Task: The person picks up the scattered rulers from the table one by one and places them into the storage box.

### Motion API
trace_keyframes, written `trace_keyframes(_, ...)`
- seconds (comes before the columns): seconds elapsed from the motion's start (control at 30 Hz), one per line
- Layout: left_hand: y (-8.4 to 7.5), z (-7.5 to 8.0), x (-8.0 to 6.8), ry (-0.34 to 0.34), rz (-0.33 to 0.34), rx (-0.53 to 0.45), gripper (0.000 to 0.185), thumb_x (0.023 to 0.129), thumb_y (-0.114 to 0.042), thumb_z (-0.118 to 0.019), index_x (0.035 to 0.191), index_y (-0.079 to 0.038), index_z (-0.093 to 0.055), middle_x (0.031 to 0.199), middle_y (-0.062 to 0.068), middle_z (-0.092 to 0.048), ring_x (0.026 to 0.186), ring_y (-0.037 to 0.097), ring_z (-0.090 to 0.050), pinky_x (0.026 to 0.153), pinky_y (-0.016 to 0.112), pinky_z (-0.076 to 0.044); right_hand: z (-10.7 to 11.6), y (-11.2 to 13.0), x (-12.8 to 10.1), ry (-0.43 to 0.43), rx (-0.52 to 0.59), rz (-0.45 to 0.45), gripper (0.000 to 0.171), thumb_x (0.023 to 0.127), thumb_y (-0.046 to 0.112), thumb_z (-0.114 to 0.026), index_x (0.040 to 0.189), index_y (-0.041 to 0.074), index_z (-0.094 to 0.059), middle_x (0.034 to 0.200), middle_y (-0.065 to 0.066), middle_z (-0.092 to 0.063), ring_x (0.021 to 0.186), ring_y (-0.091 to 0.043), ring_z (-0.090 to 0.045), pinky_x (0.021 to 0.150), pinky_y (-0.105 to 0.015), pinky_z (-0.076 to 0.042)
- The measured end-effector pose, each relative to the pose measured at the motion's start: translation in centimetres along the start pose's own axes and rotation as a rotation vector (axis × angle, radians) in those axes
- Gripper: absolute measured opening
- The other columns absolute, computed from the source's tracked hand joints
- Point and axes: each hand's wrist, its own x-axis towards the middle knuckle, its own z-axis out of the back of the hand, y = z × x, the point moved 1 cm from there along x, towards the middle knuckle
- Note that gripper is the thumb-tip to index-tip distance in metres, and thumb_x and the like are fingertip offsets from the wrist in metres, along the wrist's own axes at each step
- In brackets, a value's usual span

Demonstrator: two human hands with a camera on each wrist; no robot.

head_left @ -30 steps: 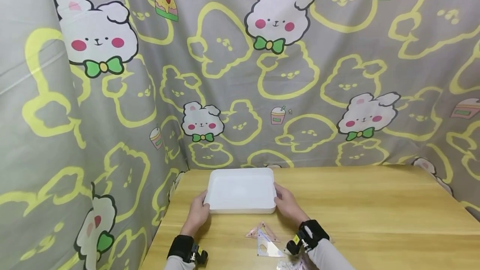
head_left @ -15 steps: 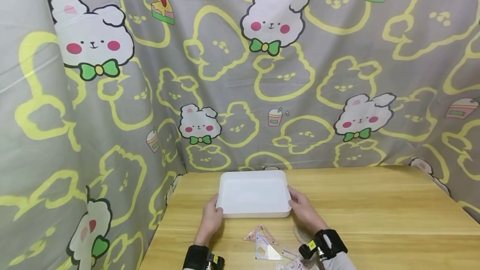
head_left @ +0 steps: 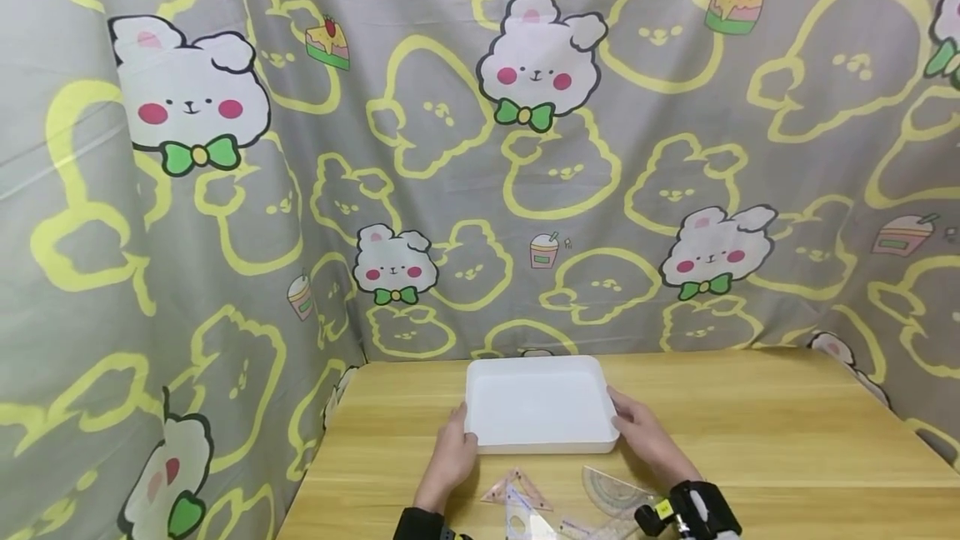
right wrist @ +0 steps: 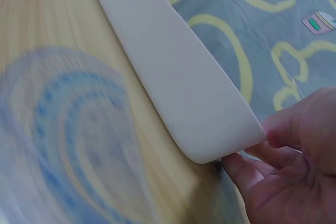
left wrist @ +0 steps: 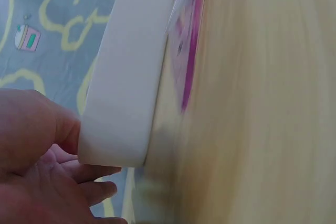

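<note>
**white tray held at both near corners: risks from here**

the white tray (head_left: 538, 402) sits flat on the wooden worktop (head_left: 750, 432), toward its far left part, close to the patterned curtain (head_left: 225, 190) behind it. nothing can be seen inside it.

left hand (head_left: 455, 452): curled round the tray's near left corner, thumb on the outer wall, fingers tucked at the underside in the left wrist view. right hand (head_left: 643, 432): same arrangement at the near right corner, thumb on the wall and fingers curled beneath the rim in the right wrist view. both grips take only the corners, not the long sides.

clutter just in front of the tray: two clear set squares (head_left: 517, 494) lying overlapped between the wrists, and a clear protractor (head_left: 611, 490) near the right wrist. the left wrist view shows a pink-printed clear edge right against the tray's base.

judged risks:
- corner-only grips give little control of tilt; if one hand rises ahead of the other the tray likely tips or twists.
- pulling the tray nearer would likely push its front wall into the set squares and shove them toward the worktop edge, or ride over them.
- the right wrist and its camera strap (head_left: 686, 511) sit close over the protractor; a sweep could drag it off.
- pushing away risks catching the curtain folds behind.
- the smooth walls may slip from the fingertips if the pinch is light.
</note>
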Motion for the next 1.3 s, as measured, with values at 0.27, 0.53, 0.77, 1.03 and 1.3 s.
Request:
trace_keyframes(0.27,-1.0,-2.2,0.6,0.014,0.014,0.022,0.06,0.098,0.002,-0.051,0.154,0.016,-0.034,0.159,0.039,-0.033,0.15,0.051,-0.031,0.119,0.064,-0.029,3.1,-0.8,-0.9,0.031,-0.007,-0.04,0.058,0.109,-0.001,-0.04,0.16,-0.012,-0.018,0.166,-0.034,-0.021,0.154,-0.049,-0.019,0.122,-0.058,-0.018)
trace_keyframes(0.53,-2.5,-3.8,0.3,0.076,-0.045,0.031,0.061,0.103,-0.007,-0.055,0.155,0.014,-0.033,0.157,0.035,-0.041,0.145,0.047,-0.042,0.116,0.06,-0.037,5.7,-1.4,-2.2,0.026,-0.037,-0.039,0.058,0.108,-0.001,-0.041,0.16,-0.012,-0.019,0.165,-0.035,-0.021,0.153,-0.05,-0.02,0.119,-0.035,-0.033)
trace_keyframes(0.77,-3.3,-2.2,0.2,0.205,0.022,-0.028,0.102,0.104,-0.05,-0.059,0.164,0.006,0.001,0.164,0.03,-0.034,0.141,0.051,-0.046,0.114,0.065,-0.036,6.1,1.6,-2.6,-0.133,-0.191,0.032,0.064,0.112,0.02,-0.05,0.16,-0.012,-0.021,0.161,-0.041,-0.023,0.145,-0.062,-0.027,0.116,-0.067,-0.03)
trace_keyframes(1.03,-5.9,1.5,-1.6,0.281,-0.067,0.297,0.063,0.085,-0.041,-0.087,0.124,-0.001,-0.059,0.113,0.011,-0.052,0.093,0.02,-0.049,0.081,0.037,-0.048,0.2,9.0,-4.1,-0.251,-0.497,0.307,0.053,0.095,0.025,-0.078,0.134,-0.006,-0.061,0.122,-0.029,-0.066,0.101,-0.041,-0.067,0.083,-0.055,-0.058)
trace_keyframes(1.3,-7.5,0.2,-3.8,0.485,-0.221,0.526,0.066,0.063,-0.036,-0.102,0.118,-0.019,-0.067,0.115,-0.002,-0.05,0.101,0.012,-0.046,0.085,0.026,-0.046,-6.8,9.2,-5.2,0.082,-0.549,0.235,0.052,0.081,0.035,-0.089,0.119,0.005,-0.071,0.105,-0.007,-0.07,0.092,-0.023,-0.066,0.078,-0.041,-0.057)
